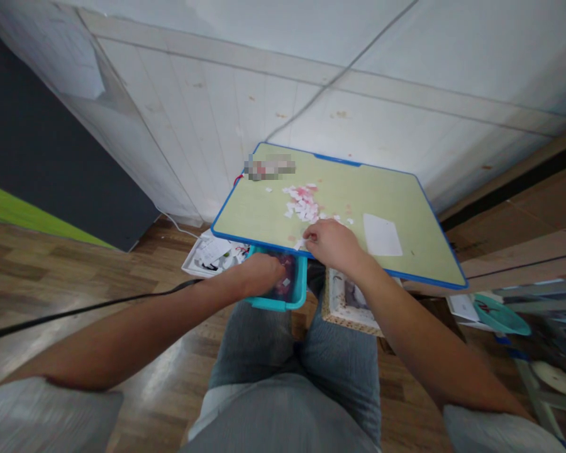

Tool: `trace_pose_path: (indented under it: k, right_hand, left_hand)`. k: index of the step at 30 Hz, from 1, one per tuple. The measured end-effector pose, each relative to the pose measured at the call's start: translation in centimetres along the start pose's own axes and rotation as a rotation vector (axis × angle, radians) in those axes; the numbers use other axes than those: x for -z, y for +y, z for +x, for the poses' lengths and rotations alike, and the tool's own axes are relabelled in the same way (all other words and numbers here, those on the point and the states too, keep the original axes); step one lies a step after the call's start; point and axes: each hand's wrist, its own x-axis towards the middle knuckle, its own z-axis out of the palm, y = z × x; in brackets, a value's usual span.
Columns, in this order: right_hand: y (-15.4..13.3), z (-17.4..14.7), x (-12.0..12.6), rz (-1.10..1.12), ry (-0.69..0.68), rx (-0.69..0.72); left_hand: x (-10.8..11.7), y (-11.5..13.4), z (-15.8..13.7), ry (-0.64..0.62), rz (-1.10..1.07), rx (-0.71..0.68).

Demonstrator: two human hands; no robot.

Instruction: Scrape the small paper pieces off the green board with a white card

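Just below the frame's centre, the left hand (266,275) dips into a turquoise bin (270,304); right of it, the right hand (330,242) curls narrowly by a white scrap (300,244) on the table (339,189). Whether either grips anything, I can't tell.

Light: moderate, diffuse | glare on floor (170,368), left | shadow on wall (542,88), upper right | edges stretched, wide-angle | shirt (278,418) blurred | pixelated patch (270,167) on worktop (382,189)
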Motion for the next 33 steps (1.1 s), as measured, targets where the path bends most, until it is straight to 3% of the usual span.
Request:
trace_pose_path:
  k: [9,12,14,18,21,26,33]
  right_hand:
    - [0.2,4.7,-0.1,-0.09,0.024,-0.067]
    - [-0.3,4.3,0.3,-0.095,0.146,-0.102]
    - [-1.0,2.6,0.5,-0.071,0.184,-0.049]
    - [-3.7,-1.4,-0.1,-0.099,-0.03,0.224]
    - [-6.3,-2.3,-1.4,-0.223,-0.197,0.349]
    - [-9.2,-0.9,-3.6,-0.34,-0.336,0.422]
    - [-9.6,-0.1,-5.7,-0.383,-0.437,0.434]
  left_hand:
    - [1.8,-0.3,-0.7,0.005,-0.073,0.033]
    - [1.9,-0.7,-1.5,0.048,-0.116,0.049]
    - [2.0,-0.9,-2.1,0.088,-0.134,0.04]
    - [2.1,-1.3,-3.3,0.167,-0.107,0.028]
    - [2.0,-1.6,-3.9,0.217,-0.046,0.031]
    - [1.9,-2.2,-4.9,0.265,-0.008,0.006]
    - [1.9,-2.8,-6.4,0.307,-0.038,0.001]
